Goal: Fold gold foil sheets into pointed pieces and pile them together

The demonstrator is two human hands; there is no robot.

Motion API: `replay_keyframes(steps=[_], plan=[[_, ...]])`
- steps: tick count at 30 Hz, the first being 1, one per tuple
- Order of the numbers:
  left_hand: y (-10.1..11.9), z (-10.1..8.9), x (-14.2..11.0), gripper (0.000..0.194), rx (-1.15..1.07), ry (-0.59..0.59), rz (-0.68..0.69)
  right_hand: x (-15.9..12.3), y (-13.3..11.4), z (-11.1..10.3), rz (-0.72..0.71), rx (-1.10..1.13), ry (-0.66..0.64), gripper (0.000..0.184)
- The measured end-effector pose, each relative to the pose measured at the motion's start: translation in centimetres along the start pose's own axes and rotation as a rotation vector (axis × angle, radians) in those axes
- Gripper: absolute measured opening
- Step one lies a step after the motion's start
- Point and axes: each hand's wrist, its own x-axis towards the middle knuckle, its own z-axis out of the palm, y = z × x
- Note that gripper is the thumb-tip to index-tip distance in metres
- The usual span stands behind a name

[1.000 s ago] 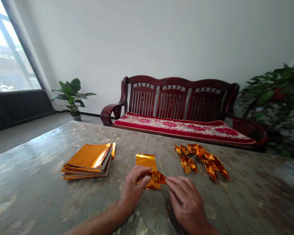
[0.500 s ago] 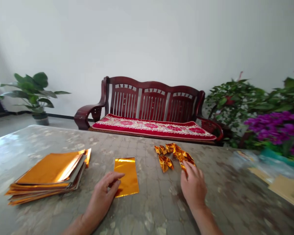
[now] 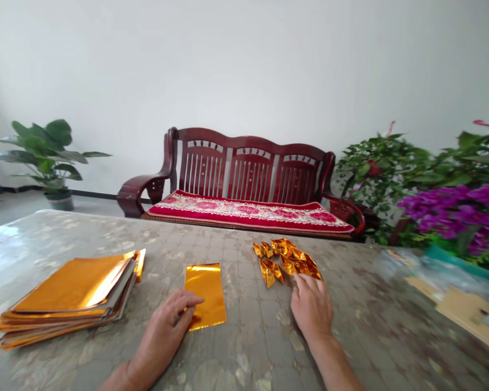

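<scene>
A flat rectangle of gold foil paper [image 3: 209, 296] lies on the table in front of me. Over its left edge rests my left hand [image 3: 167, 326], thumb and index finger apart, holding nothing. To the right, my right hand [image 3: 313, 307] is palm down with fingers stretched toward a cluster of folded gold foil ingots [image 3: 291, 255]. Its fingertips are at the near side of the cluster, some hidden behind the knuckles. One folded foil ingot [image 3: 270, 271] sits slightly apart, left of those fingers.
A thick stack of gold foil sheets [image 3: 71, 285] stands on the left of the patterned table [image 3: 252, 347]. Plastic bags [image 3: 444, 271] and cardboard [image 3: 470, 312] lie at the right. Beyond are a wooden bench [image 3: 248, 168], a potted plant [image 3: 52, 152] and purple flowers [image 3: 456, 209].
My right hand carried the folded ingot from above the foil sheet to the cluster, let it go and drew back slightly. My left hand now rests at the sheet. The view turned right.
</scene>
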Motion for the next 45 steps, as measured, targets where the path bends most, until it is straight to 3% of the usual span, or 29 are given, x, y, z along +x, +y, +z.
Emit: replay_keyframes(steps=[8,18,22,26,30,34,38,45], plan=[[0.2,0.1,0.2,0.024,0.054,-0.053,-0.011,-0.1,0.0,0.4,-0.013,-0.022,-0.049,0.037],[0.1,-0.4,0.0,0.021,0.29,-0.105,0.05,0.0,0.0,-0.1,-0.02,0.036,0.007,0.035],[0.4,-0.5,0.0,0.021,0.338,-0.136,0.039,0.2,-1.1,-0.9,-0.094,0.131,0.051,0.034],[0.7,-0.4,0.1,0.022,0.347,-0.185,0.023,0.0,-3.0,-1.5,-0.205,0.217,0.015,0.035],[0.5,-0.4,0.1,0.021,0.352,-0.211,0.035,-0.1,-3.8,-1.7,-0.2,0.243,-0.008,0.035],[0.0,-0.4,-0.1,0.02,0.363,-0.218,0.06,0.2,-2.3,-1.3,-0.123,0.23,0.072,0.035],[-0.4,-0.3,-0.1,0.022,0.377,-0.248,0.059,0.4,0.4,-0.7,0.06,0.173,0.149,0.035],[-0.6,-0.3,-0.2,0.023,0.388,-0.256,0.063,0.6,4.0,0.0,0.422,0.155,0.033,0.046]])
